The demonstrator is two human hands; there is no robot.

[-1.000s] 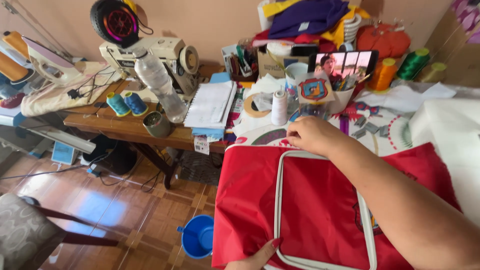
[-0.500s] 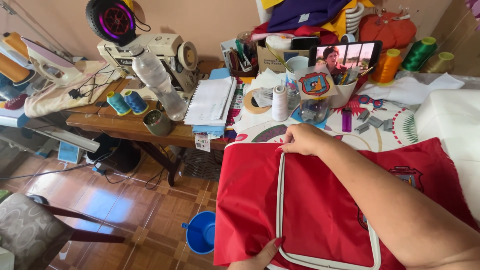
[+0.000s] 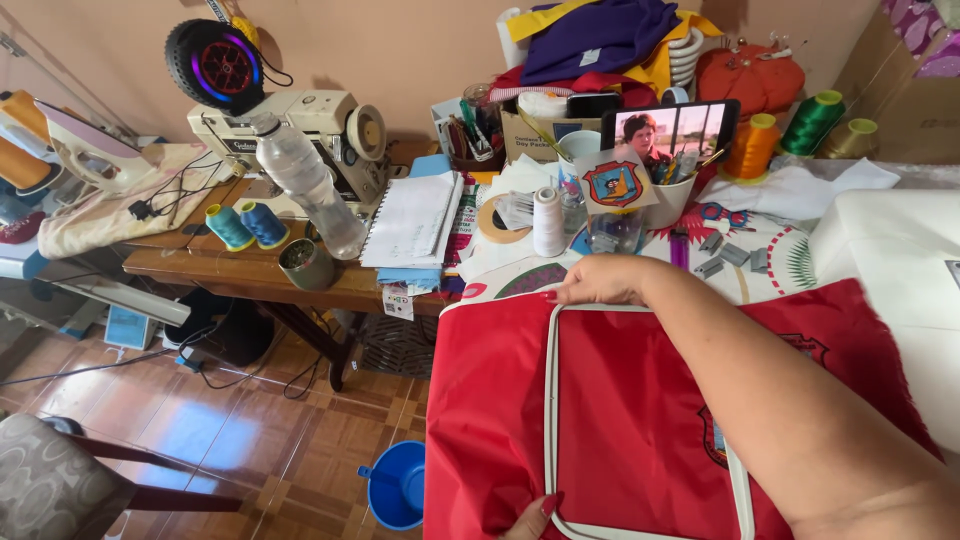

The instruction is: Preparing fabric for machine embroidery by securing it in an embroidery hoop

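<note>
1. Far left, a chair (image 3: 45, 485) stands on the tiled floor, and an iron (image 3: 85, 150) rests on a cloth-covered board.
2. On the wooden worktop (image 3: 250, 272) sit two blue thread spools (image 3: 246, 224), a small tin (image 3: 306, 265), a clear bottle (image 3: 305, 180) and a cream sewing machine (image 3: 310, 130) with a black speaker (image 3: 217, 65) on top.
3. Beside these lies a spiral notebook (image 3: 412, 220); below, on the floor, is a blue bucket (image 3: 398, 485).
4. The left hand (image 3: 530, 518) shows only at the bottom edge — fingertips on the near edge of the red cloth (image 3: 620, 420), touching the white piping (image 3: 549, 400). How tightly its grip closes cannot be told.
5. The red cloth lies spread flat in the foreground, its near left part hanging over the edge above the floor.
6. The right hand (image 3: 600, 283) rests at the cloth's far edge, fingers curled over the piping's upper left corner — a light pinch on the trim.
7. Behind it stand a white spool (image 3: 548, 222), a tape roll (image 3: 497, 218), a cup of pens (image 3: 668, 195) and a tablet (image 3: 668, 128).
8. Far right: orange (image 3: 752, 148) and green (image 3: 812, 122) thread cones, and white fabric (image 3: 900, 260).
</note>
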